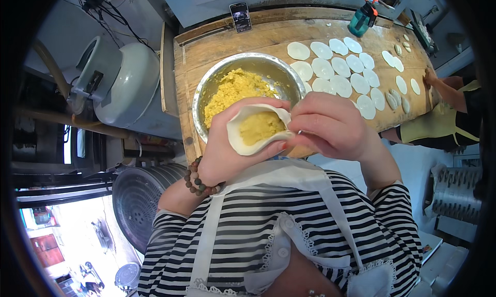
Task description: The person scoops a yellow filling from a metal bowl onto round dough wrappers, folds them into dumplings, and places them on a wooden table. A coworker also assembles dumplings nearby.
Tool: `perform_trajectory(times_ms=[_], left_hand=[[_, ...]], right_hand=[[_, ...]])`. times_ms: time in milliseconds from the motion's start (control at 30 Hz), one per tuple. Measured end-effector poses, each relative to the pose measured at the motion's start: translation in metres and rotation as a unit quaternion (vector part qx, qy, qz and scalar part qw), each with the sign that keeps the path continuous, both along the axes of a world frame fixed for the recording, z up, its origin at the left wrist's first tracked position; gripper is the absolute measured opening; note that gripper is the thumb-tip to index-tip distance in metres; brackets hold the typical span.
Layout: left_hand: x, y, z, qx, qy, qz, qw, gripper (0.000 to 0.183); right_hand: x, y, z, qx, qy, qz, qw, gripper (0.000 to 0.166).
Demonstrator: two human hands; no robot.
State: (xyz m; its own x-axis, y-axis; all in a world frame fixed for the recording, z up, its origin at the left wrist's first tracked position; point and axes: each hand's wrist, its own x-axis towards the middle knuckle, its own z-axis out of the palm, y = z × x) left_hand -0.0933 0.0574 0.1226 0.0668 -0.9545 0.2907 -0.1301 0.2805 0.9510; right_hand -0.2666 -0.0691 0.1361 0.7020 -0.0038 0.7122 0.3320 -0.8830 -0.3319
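My left hand (228,153) cups a white dough wrapper (234,136) with yellow crumbly filling (261,128) inside; its top gapes. The fingers of my right hand (329,126) pinch the wrapper's right edge. Just beyond, a steel bowl (288,70) of yellow filling (240,83) stands on the wooden table, partly hidden by my hands. Many flat round dough wrappers (322,68) lie in rows to the right of the bowl, some partly covered by my right hand.
A phone (241,18) leans at the table's back edge (271,16). A teal spray bottle (359,23) stands back right. Small dough pieces (391,100) lie farther right, near a co-worker's hand (429,78). Perforated metal steamer trays (143,204) stand at left, below a large grey machine (128,83).
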Motion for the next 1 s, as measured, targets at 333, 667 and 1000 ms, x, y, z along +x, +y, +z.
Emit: perform_trajectory(times_ms=[333, 667, 1000], left_hand=[[-0.003, 0.008, 0.005, -0.039, -0.107, 0.01, 0.993, 0.054], [-0.011, 0.009, 0.004, -0.032, -0.102, 0.059, 0.993, 0.048], [-0.007, 0.009, 0.003, -0.03, -0.083, 0.051, 0.995, 0.048]], right_hand=[[0.005, -0.005, 0.01, 0.025, 0.022, 0.004, 0.999, 0.018], [0.006, -0.001, 0.012, -0.018, 0.01, 0.041, 0.999, 0.02], [0.016, -0.001, 0.021, -0.017, 0.017, 0.067, 0.997, 0.016]])
